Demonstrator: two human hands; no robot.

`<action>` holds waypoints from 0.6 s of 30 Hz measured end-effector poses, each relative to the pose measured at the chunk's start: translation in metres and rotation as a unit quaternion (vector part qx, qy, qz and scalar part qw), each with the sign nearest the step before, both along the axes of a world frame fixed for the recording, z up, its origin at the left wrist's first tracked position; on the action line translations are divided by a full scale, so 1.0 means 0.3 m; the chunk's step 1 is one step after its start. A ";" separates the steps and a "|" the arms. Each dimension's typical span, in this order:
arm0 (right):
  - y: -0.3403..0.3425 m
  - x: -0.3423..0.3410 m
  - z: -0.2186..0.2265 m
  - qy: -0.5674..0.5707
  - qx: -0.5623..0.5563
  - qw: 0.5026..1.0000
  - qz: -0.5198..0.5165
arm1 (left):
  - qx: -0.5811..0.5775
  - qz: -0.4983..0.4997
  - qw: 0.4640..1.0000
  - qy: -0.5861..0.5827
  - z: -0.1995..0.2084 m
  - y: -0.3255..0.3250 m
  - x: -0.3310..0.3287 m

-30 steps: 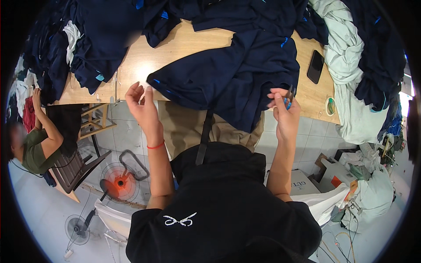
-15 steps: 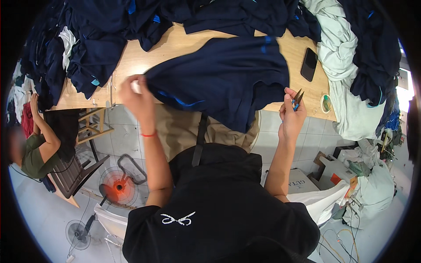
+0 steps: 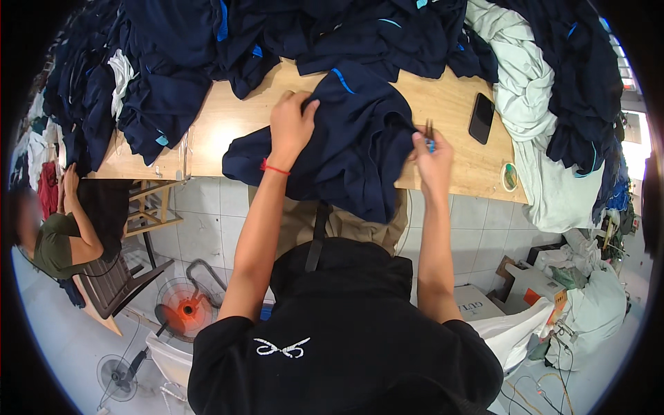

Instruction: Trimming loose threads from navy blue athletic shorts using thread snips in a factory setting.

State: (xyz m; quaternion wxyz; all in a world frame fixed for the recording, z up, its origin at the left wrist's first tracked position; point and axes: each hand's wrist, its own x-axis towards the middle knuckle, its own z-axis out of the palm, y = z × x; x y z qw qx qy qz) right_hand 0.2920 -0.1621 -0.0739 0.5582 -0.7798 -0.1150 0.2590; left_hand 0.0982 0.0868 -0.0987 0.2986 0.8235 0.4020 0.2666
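Observation:
A dark navy garment (image 3: 346,145) lies bunched across the front of the wooden table, with a bright blue strip near its far edge. Over its left part is my left hand (image 3: 292,128), thumb apart from the fingers and nothing visible held. My right hand (image 3: 434,162) is closed around small thread snips (image 3: 431,142) with blue on the handles, blades pointing away from me. Its thumb and fingertips meet the garment's right edge; whether they pinch the cloth I cannot tell.
Navy garments (image 3: 173,41) heap along the table's (image 3: 228,111) back and left. Pale green cloth (image 3: 519,83) hangs at the right, near a black phone (image 3: 482,117) and a small round dish (image 3: 510,176). A co-worker (image 3: 66,235) sits at left, behind a fan (image 3: 185,308).
The garment has gone from spread out to bunched and turned, its blue strip now at the far side. My left hand moved right and away from me; my right hand moved left with the snips.

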 end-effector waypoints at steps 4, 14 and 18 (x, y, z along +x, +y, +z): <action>-0.018 0.052 0.323 -0.219 0.138 0.966 -0.015 | 0.097 0.015 0.954 -0.282 0.285 0.065 -0.042; -0.077 0.065 0.384 -0.220 0.336 0.915 0.020 | 0.084 -0.003 0.951 -0.298 0.364 0.054 -0.363; -0.167 -0.005 0.136 -0.129 0.037 0.990 0.045 | -0.057 0.123 0.986 -0.099 0.071 -0.045 -0.516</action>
